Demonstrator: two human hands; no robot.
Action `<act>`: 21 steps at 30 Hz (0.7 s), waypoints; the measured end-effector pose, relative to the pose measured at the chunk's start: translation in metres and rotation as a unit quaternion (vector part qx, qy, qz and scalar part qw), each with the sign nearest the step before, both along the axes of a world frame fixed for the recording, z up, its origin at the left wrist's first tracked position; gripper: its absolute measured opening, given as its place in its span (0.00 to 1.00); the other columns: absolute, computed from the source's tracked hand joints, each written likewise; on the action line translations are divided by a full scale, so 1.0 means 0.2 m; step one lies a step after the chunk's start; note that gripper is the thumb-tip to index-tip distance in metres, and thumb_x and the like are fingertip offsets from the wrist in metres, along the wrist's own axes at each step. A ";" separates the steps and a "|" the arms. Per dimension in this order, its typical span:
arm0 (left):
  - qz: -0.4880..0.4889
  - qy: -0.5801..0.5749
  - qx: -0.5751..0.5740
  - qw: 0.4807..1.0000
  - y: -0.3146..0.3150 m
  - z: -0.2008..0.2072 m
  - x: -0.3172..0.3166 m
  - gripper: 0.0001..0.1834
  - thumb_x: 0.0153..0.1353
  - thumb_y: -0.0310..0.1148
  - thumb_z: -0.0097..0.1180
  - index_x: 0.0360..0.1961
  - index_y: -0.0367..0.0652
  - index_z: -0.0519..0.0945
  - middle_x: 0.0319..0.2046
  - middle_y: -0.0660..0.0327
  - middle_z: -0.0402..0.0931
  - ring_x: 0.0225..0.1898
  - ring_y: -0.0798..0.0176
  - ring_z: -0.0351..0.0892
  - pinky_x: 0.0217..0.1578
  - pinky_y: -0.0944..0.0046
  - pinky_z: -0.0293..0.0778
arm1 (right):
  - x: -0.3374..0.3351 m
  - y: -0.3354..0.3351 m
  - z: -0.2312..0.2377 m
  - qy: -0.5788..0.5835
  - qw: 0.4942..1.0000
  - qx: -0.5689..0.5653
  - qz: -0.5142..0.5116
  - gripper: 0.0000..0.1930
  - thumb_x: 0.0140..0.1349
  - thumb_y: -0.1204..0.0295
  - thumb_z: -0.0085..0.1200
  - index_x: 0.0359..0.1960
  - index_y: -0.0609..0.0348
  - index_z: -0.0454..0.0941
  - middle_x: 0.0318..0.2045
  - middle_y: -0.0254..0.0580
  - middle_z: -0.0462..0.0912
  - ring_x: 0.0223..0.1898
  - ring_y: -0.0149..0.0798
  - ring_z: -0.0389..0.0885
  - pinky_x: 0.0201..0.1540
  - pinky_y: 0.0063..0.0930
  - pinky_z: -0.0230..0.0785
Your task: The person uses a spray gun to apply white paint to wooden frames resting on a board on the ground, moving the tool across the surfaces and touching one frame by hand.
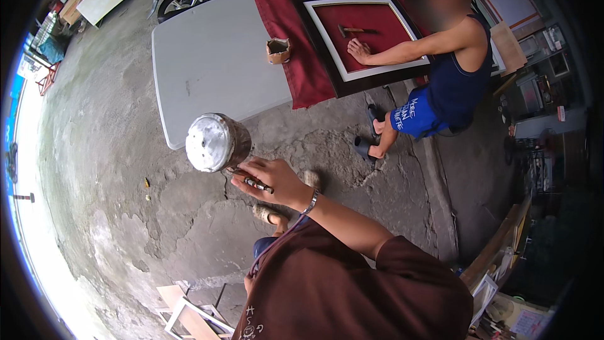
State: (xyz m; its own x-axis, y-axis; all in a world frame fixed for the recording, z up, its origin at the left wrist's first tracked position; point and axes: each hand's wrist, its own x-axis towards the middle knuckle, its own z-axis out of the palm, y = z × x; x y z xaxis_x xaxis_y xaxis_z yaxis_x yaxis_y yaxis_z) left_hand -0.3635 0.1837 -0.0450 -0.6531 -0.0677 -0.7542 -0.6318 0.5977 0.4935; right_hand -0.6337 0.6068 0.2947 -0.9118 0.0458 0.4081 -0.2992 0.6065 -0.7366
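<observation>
Presumably as padding, the folding table (207,66) wears red cloth (274,12) under the picture frame (326,39). Nearer the person, the spray gun (219,143) sits in the right hand (270,179), fingers curled round it, seemingly for steadiness; the left hand's I cannot tell.

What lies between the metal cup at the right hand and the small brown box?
In the head view, a bare stretch of pale grey tabletop shows between the metal cup and the brown box.
</observation>
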 end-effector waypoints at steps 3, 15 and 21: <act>0.004 -0.005 -0.043 0.999 0.12 0.12 -0.13 0.21 0.68 0.48 0.59 0.38 0.36 0.83 0.28 0.49 0.83 0.32 0.56 0.81 0.39 0.54 0.75 | -0.20 0.11 -0.09 0.012 0.999 -0.034 0.039 0.15 0.64 0.59 0.65 0.40 0.59 0.84 0.32 0.40 0.86 0.28 0.41 0.87 0.28 0.31 0.79; 0.033 -0.051 -0.149 0.987 1.12 0.64 -0.46 0.21 0.68 0.48 0.59 0.37 0.36 0.83 0.28 0.49 0.83 0.32 0.54 0.81 0.38 0.54 0.75 | -0.72 0.74 -0.27 0.002 0.982 -0.070 0.175 0.19 0.67 0.54 0.59 0.37 0.60 0.79 0.29 0.40 0.79 0.19 0.43 0.80 0.20 0.34 0.73; 0.003 -0.073 -0.163 0.984 1.42 0.68 -0.62 0.21 0.68 0.48 0.59 0.37 0.36 0.82 0.28 0.48 0.83 0.32 0.54 0.81 0.38 0.53 0.74 | -0.82 0.91 -0.39 -0.026 0.970 -0.124 0.207 0.23 0.70 0.50 0.55 0.30 0.60 0.75 0.27 0.42 0.76 0.20 0.45 0.79 0.23 0.38 0.73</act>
